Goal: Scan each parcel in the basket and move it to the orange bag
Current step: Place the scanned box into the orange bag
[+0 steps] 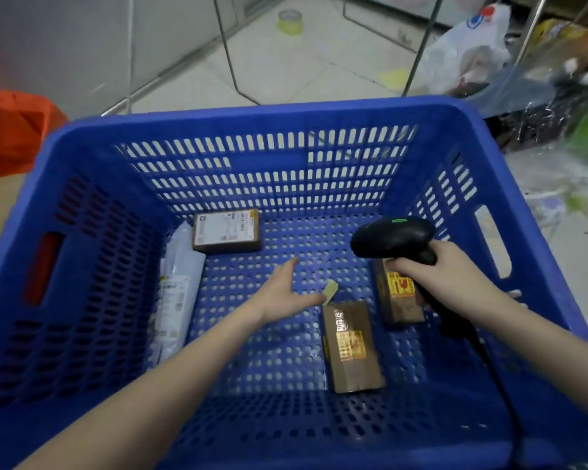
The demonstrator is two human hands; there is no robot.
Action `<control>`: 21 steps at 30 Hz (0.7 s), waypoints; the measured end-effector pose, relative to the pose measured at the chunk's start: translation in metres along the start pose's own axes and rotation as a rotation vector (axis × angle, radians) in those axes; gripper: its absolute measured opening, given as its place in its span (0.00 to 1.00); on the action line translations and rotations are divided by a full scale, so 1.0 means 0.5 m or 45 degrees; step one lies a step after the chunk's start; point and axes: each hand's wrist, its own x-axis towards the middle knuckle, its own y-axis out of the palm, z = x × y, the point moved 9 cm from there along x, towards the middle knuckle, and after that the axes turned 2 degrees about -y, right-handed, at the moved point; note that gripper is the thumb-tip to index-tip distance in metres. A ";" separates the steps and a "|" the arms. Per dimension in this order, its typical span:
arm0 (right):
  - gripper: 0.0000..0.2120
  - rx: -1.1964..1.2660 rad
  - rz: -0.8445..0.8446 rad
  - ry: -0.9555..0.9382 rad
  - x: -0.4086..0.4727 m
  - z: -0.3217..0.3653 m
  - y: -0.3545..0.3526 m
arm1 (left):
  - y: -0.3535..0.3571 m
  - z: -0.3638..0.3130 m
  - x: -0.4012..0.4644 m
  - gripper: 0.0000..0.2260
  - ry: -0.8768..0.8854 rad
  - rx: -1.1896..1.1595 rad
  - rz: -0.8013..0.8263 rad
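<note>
A blue plastic basket [82, 157] with slotted walls and a perforated floor is seen from above, and four parcels are seen on its floor. A flat brown box [227, 229] with a large white printed label on its top face is placed at the far wall, left of centre. Just beside its near left corner, a long white plastic mailer [175, 293] with a small printed label is laid along the left wall. A brown cardboard box [352, 347] sealed with clear tape and marked with an orange and yellow sticker is set near the middle right of the floor. A second brown box [399, 300] bearing a similar orange sticker is found just beyond it to the right, partly covered by the right hand [455, 276].

A black handheld scanner [392, 237] with a green spot on its head is gripped by the right hand, the fingers being clenched round its handle; a black cable [503, 395] is trailed from it over the near rim. The left hand [286, 293] is held above the basket floor between the parcels, its fingers released and outstretched, nothing being held. A small yellowish scrap [330, 290] is seen by its thumb.

The orange bag [11, 130] is seen outside the basket, beyond its far left corner.
</note>
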 end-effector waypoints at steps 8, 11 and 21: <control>0.14 -0.066 -0.082 0.043 0.078 -0.088 0.058 | 0.124 0.063 0.092 0.37 -0.079 0.121 0.216; 0.14 -0.054 -0.074 0.049 0.093 -0.097 0.071 | 0.154 0.070 0.113 0.38 -0.091 0.234 0.279; 0.13 0.015 -0.051 0.091 0.105 -0.091 0.081 | 0.178 0.085 0.130 0.23 -0.117 0.230 0.310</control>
